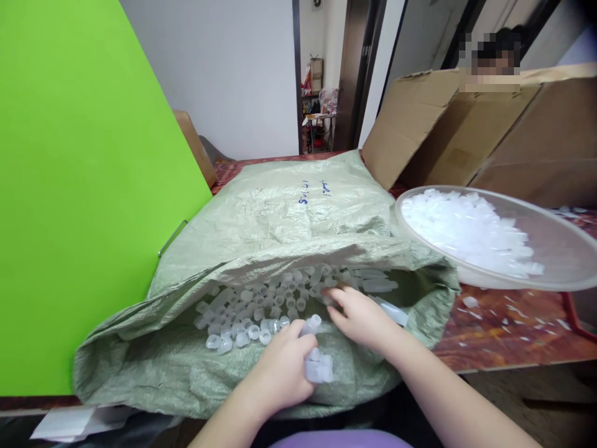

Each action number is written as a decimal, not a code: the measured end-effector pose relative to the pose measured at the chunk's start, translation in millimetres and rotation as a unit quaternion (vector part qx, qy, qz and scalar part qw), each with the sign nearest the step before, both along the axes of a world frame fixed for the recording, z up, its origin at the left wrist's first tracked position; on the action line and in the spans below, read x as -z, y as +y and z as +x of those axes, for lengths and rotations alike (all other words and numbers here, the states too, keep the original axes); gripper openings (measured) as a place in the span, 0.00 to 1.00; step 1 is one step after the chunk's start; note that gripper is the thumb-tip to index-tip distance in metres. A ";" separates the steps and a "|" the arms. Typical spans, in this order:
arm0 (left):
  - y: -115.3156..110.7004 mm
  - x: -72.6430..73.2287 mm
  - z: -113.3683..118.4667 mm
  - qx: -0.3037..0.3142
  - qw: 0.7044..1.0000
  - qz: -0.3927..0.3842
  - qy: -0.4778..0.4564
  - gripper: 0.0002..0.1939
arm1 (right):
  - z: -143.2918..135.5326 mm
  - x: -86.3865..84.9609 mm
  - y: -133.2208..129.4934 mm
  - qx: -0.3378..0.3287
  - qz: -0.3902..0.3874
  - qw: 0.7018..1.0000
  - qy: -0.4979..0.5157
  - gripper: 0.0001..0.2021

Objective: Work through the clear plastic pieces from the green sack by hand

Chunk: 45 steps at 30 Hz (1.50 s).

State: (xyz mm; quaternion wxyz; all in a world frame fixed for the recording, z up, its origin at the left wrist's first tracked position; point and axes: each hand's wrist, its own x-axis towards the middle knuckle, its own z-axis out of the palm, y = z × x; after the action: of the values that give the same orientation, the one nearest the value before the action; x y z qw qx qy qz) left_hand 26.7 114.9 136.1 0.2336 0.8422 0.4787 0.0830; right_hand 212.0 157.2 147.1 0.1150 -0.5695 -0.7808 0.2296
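The left hand [284, 367] has its fingers curled shut round a bunch of clear plastic caps [317, 364] at the sack [280, 224] mouth — the right hand [361, 317], fingers loosely spread, touches loose caps [261, 305] inside.

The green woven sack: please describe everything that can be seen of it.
The green woven sack lies on its side on the table, pale green, looking like woven plastic, wrinkled, with blue handwriting on top. Its mouth gapes toward the person, showing many small translucent caps. The right hand reaches inside; the left hand rests at its lower lip, holding caps.
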 end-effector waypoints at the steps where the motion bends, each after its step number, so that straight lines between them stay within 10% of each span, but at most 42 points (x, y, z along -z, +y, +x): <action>1: -0.1 1.9 -0.9 0.003 1.000 0.000 -0.006 0.03 | -0.2 -2.5 -4.1 -0.021 -0.011 0.997 0.074 0.15; 4: -0.4 6.3 -3.4 0.015 1.000 0.000 -0.024 0.04 | -1.2 -7.0 -12.2 -0.074 -0.050 0.967 0.237 0.14; 19: 3.5 0.2 -8.5 0.089 0.996 0.003 0.003 0.07 | 15.5 -8.0 -7.7 -0.224 -0.059 0.954 0.188 0.11; 25: 3.8 -2.3 -5.0 0.099 0.994 0.009 0.037 0.06 | 4.8 -11.3 -5.9 -0.101 -0.039 0.994 -0.029 0.24; 31: 2.2 -4.7 -3.2 0.101 0.994 0.001 0.036 0.08 | 10.7 -11.5 -18.6 -0.176 -0.055 0.981 0.065 0.16; 45: -0.1 -1.7 -1.4 0.090 0.996 -0.015 0.012 0.08 | 13.7 -7.8 -26.7 -0.115 -0.085 0.985 0.099 0.16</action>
State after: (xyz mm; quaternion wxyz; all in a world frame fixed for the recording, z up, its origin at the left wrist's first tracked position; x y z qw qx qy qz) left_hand 25.3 114.9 137.8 0.2466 0.8792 0.4052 0.0443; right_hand 225.6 130.5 154.9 0.1152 -0.4585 -0.8033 0.3621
